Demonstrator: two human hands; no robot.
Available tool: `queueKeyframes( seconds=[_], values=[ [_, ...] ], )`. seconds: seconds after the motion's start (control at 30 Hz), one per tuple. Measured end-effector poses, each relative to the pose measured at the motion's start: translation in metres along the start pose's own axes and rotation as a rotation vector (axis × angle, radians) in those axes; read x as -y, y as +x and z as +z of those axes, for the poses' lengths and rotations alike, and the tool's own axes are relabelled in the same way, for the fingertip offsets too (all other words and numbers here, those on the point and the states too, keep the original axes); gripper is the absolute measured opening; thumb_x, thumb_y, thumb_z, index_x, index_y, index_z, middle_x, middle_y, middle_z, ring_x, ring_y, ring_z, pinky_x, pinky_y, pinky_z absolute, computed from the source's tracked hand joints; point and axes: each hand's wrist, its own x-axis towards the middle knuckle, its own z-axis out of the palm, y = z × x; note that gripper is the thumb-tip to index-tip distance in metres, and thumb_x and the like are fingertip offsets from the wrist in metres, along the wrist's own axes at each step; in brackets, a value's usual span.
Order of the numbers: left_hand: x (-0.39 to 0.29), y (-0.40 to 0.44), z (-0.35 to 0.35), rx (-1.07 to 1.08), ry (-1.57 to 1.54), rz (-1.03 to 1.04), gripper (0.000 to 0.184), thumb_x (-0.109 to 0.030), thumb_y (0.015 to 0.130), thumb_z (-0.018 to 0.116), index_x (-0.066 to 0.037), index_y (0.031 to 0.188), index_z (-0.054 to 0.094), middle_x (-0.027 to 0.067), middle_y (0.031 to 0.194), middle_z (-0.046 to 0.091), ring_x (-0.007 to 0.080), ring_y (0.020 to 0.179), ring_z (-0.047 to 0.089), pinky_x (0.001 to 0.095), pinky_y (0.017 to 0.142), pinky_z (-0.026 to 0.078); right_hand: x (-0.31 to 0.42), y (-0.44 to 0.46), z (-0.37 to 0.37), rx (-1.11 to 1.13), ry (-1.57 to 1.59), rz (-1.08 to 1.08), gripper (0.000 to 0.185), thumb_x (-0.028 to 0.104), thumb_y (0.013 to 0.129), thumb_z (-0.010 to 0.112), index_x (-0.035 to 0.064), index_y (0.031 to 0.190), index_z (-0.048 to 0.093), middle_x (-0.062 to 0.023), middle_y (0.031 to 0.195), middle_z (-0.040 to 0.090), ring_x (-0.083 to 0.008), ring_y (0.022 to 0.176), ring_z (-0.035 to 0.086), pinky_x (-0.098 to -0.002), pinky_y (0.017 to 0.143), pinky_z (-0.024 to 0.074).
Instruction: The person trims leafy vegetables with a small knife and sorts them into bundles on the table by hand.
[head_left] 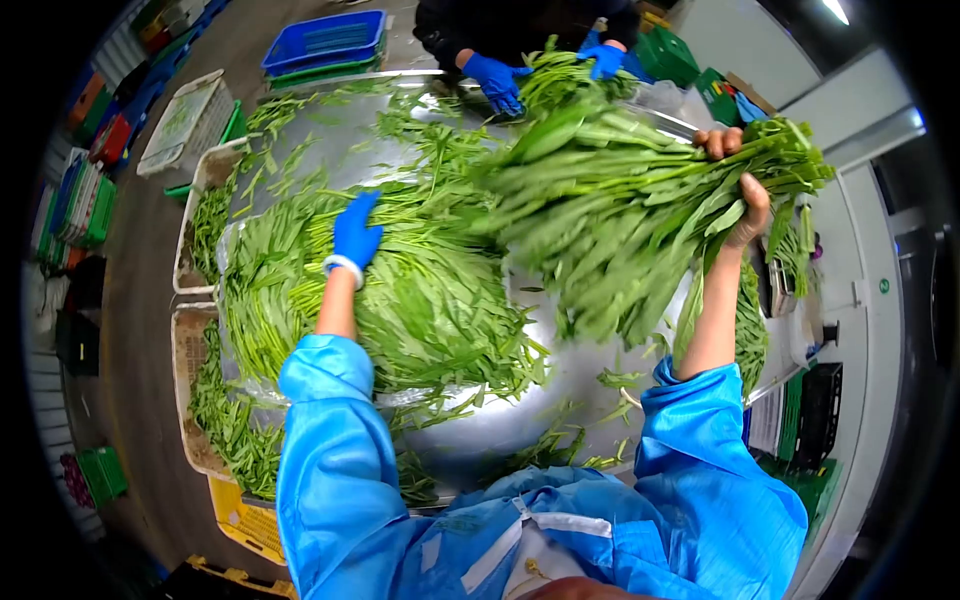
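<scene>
My right hand (753,208), bare, is closed round the stem end of a large bunch of water spinach (620,190). The bunch is raised above the metal table (440,440), its leaves pointing left and blurred by motion. In a blue glove, my left hand (357,232) lies with fingers stretched on a broad pile of water spinach (430,320), stems and leaves spread flat. Loose leaves and cut pieces are scattered around the pile.
Across the table a person's blue-gloved hands (495,82) touch another bunch (560,85). Two crates of leaf scraps (190,390) stand along the left edge. A white basket (185,125) and a blue crate (325,40) are farther back. More greens (750,340) lie at right.
</scene>
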Motion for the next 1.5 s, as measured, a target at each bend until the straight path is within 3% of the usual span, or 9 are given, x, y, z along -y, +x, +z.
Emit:
queueKeyframes(
  seconds=[0.17,0.33,0.4,0.53,0.7,1.0,1.13,1.37,1.5],
  values=[
    [-0.155,-0.019,-0.045,-0.332,-0.386,0.004,0.059,-0.005,0.079,0.066,-0.005,0.135,0.048,0.0145,0.136,0.051,0.0272,0.128,0.045,0.0382,0.108,0.033,0.029,-0.058,-0.019,-0.040,-0.189,0.264,0.049,0.024,0.064,0.067,-0.0004,0.105,0.055,-0.0108,0.088,0.059,-0.0244,0.086,0.058,-0.0425,0.089,0.0458],
    [-0.350,-0.096,-0.020,0.076,-0.889,0.019,0.068,-0.012,0.079,0.073,-0.003,0.139,0.042,0.0131,0.140,0.047,0.0237,0.129,0.043,0.0350,0.109,0.032,0.024,-0.134,0.017,0.216,-0.869,0.446,0.065,0.016,0.061,0.074,0.0042,0.119,0.048,-0.0119,0.103,0.061,-0.0263,0.096,0.059,-0.0367,0.087,0.0474],
    [-0.350,-0.128,0.023,0.279,-1.248,-0.326,0.063,-0.011,0.082,0.068,-0.002,0.138,0.042,0.0114,0.139,0.047,0.0227,0.128,0.044,0.0347,0.108,0.033,-0.003,-0.191,0.015,0.469,-1.339,0.075,0.073,0.014,0.062,0.075,-0.0014,0.126,0.043,-0.0211,0.107,0.057,-0.0390,0.101,0.055,-0.0438,0.089,0.0450],
    [-0.357,-0.165,0.062,0.193,-1.663,-0.714,0.046,-0.013,0.088,0.055,0.001,0.132,0.048,0.0096,0.129,0.056,0.0218,0.118,0.053,0.0362,0.103,0.040,0.024,-0.224,0.024,0.590,-1.369,0.357,0.086,0.029,0.062,0.079,-0.0095,0.128,0.040,-0.0184,0.104,0.055,-0.0327,0.096,0.055,-0.0422,0.079,0.0473],
    [-0.347,-0.198,0.075,0.234,-1.792,-0.921,0.042,-0.009,0.083,0.056,-0.002,0.125,0.055,0.0104,0.120,0.061,0.0237,0.110,0.059,0.0377,0.097,0.047,0.082,-0.222,0.004,0.839,-1.503,0.230,0.083,0.046,0.059,0.082,0.0022,0.124,0.053,-0.0145,0.104,0.056,-0.0287,0.095,0.056,-0.0387,0.083,0.0479],
    [-0.422,-0.194,0.043,0.283,-1.853,-0.631,0.070,-0.012,0.074,0.058,-0.005,0.140,0.038,0.0145,0.112,0.061,0.0277,0.099,0.061,0.0394,0.092,0.049,0.064,-0.272,-0.097,0.956,-0.276,1.000,0.086,0.032,0.065,0.085,0.0010,0.133,0.043,-0.0164,0.124,0.057,-0.0263,0.112,0.056,-0.0380,0.098,0.0429],
    [-0.410,-0.198,0.073,0.203,-1.755,-0.657,0.061,-0.016,0.080,0.056,-0.005,0.139,0.040,0.0184,0.117,0.059,0.0264,0.100,0.061,0.0382,0.088,0.051,0.079,-0.318,-0.065,0.399,0.129,1.297,0.080,0.014,0.064,0.086,-0.0004,0.131,0.046,-0.0102,0.119,0.059,-0.0187,0.103,0.057,-0.0322,0.094,0.0447],
    [-0.382,-0.215,0.066,0.444,-1.448,-0.720,0.065,-0.051,0.095,0.046,-0.006,0.141,0.036,0.0127,0.137,0.049,0.0268,0.121,0.051,0.0430,0.104,0.040,0.074,-0.325,-0.077,0.302,-0.361,1.022,0.062,0.019,0.066,0.080,-0.0062,0.116,0.055,-0.0153,0.098,0.067,-0.0230,0.089,0.063,-0.0318,0.084,0.0489],
    [-0.390,-0.236,0.088,0.476,-1.268,-0.581,0.053,-0.028,0.093,0.059,-0.006,0.137,0.040,0.0075,0.131,0.052,0.0190,0.121,0.049,0.0355,0.100,0.041,0.095,-0.312,-0.058,0.409,-1.082,0.945,0.052,0.025,0.067,0.073,-0.0042,0.107,0.054,-0.0214,0.088,0.066,-0.0351,0.085,0.065,-0.0400,0.080,0.0503]
  ],
)
